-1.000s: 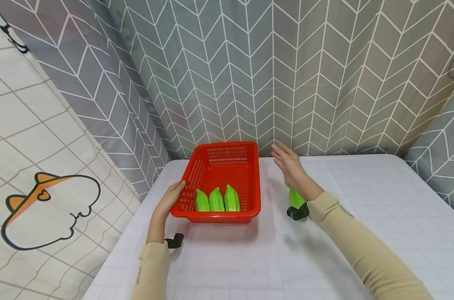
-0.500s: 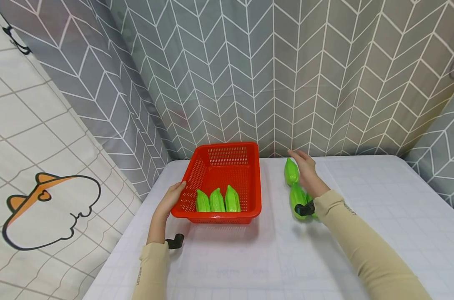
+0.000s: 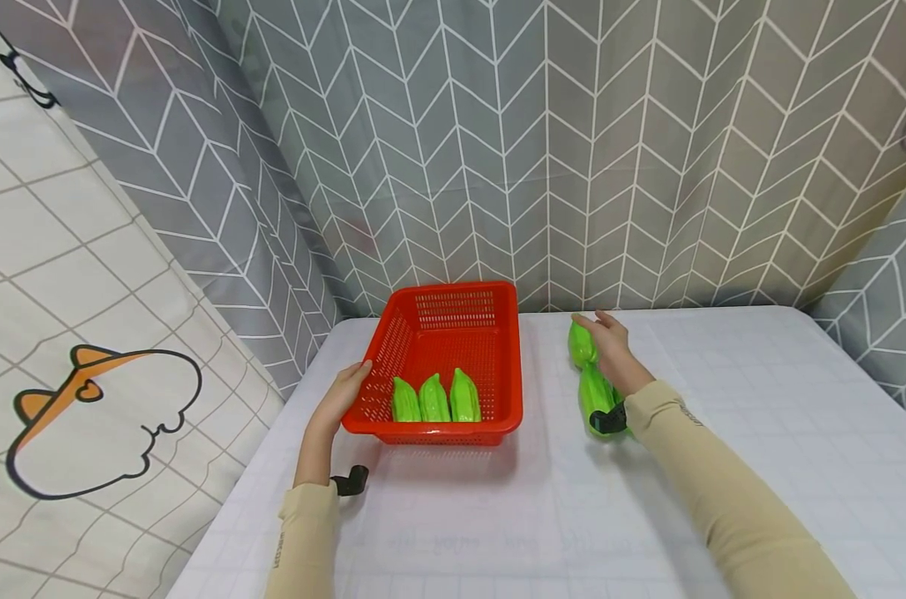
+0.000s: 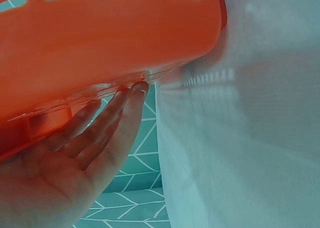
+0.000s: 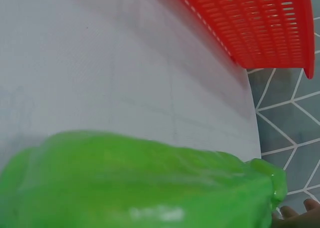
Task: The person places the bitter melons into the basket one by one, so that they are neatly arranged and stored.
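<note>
A red plastic basket [image 3: 497, 424] stands on the table, with several ridged, shiny green vegetables [image 3: 433, 399] along its near end. My left hand [image 3: 340, 395] holds the basket's left rim; in the left wrist view its fingers [image 4: 127, 113] lie against the underside of the rim. To the right of the basket, my right hand [image 3: 613, 349] is at a far green vegetable [image 3: 581, 348], thumb and fingers spread about its tip. A nearer green vegetable [image 3: 595, 395] lies below that hand, large in the right wrist view. Part of another shows behind the wrist camera.
A white cloth covers the table [image 3: 453, 516]. A grey patterned curtain [image 3: 453, 166] hangs right behind its far edge. White tiled fabric with a cartoon figure [image 3: 101, 424] is on the left. A black camera [image 3: 610, 418] sits on my right wrist.
My right hand has drawn away from the basket side to the right, uncovering the green vegetables, and its fingers have come over the far one's tip. My left hand keeps its place.
</note>
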Tool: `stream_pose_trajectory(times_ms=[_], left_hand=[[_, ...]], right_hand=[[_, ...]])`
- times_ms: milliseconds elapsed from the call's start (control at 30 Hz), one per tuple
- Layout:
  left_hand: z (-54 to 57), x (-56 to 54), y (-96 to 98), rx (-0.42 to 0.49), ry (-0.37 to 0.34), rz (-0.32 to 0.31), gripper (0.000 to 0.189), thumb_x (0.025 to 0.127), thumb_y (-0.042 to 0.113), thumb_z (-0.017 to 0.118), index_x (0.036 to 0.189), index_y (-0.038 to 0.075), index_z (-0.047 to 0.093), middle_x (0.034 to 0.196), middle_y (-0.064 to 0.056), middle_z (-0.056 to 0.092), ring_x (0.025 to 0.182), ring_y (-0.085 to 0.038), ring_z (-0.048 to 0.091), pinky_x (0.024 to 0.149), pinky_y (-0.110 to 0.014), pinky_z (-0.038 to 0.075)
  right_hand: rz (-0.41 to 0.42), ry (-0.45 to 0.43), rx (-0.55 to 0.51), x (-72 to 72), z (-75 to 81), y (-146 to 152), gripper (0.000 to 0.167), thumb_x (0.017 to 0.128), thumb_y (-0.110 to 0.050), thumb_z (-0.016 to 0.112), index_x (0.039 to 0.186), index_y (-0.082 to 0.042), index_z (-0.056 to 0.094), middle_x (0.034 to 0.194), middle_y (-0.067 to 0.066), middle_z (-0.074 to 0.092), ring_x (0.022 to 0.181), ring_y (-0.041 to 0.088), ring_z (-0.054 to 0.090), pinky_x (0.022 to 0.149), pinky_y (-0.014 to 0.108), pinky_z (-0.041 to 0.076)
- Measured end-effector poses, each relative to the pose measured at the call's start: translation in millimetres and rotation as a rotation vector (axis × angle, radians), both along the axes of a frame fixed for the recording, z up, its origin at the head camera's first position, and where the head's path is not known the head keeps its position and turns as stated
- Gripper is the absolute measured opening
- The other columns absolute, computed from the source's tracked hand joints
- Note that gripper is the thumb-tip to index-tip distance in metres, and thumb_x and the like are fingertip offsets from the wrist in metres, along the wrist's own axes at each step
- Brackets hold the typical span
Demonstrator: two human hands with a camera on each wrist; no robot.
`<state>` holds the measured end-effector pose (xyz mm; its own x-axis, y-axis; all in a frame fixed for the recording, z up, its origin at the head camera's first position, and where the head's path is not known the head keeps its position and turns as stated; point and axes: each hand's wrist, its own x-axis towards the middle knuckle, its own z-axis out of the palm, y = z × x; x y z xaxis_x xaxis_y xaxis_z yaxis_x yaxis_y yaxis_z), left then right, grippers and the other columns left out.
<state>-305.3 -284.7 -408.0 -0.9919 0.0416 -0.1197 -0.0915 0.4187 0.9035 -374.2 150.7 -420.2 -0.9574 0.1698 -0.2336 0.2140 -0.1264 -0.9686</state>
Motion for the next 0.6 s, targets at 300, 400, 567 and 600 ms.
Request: stream_pose_trajectory(times_ms=[300,400,567,600], left_hand=[[-9.1,-5.6,-2.5,-0.019,0.03,0.012,0.061,0.105,0.043,0.034,0.146,-0.002,0.037,0.123,-0.026,0.058,0.082,-0.01,0.067,0.072,-0.025,0.059],[-9.3,-6.0,-2.1,-0.02,0.027,0.018,0.06,0.105,0.043,0.033,0.146,-0.002,0.038,0.123,-0.026,0.058,0.081,-0.011,0.067,0.072,-0.026,0.06],[-10.6,-6.2,-1.4,-0.028,0.018,0.027,0.062,0.105,0.043,0.033,0.147,-0.003,0.036,0.127,-0.026,0.057,0.088,-0.013,0.066,0.075,-0.026,0.059],[-10.6,-6.2,-1.4,-0.031,0.018,0.028,0.062,0.105,0.043,0.033,0.147,-0.003,0.035,0.128,-0.026,0.057,0.09,-0.014,0.066,0.076,-0.026,0.059]], right_hand=[[0.005,-0.004,0.064,-5.6,-8.8,-2,0.073,0.097,-0.017,0.056,0.156,-0.009,0.016,0.164,0.014,0.007,0.152,0.029,0.011,0.125,0.039,0.017],[0.017,-0.02,0.078,-5.3,-10.2,-2,0.072,0.096,-0.013,0.056,0.156,-0.009,0.017,0.164,0.015,0.007,0.152,0.031,0.012,0.124,0.041,0.019],[0.054,-0.042,0.136,-6.6,-15.1,-1,0.071,0.096,-0.009,0.054,0.156,-0.009,0.016,0.164,0.015,0.008,0.151,0.033,0.013,0.123,0.043,0.021],[0.059,-0.044,0.146,-7.0,-16.1,-1,0.071,0.096,-0.009,0.053,0.156,-0.009,0.016,0.164,0.015,0.009,0.151,0.034,0.014,0.123,0.044,0.022]])
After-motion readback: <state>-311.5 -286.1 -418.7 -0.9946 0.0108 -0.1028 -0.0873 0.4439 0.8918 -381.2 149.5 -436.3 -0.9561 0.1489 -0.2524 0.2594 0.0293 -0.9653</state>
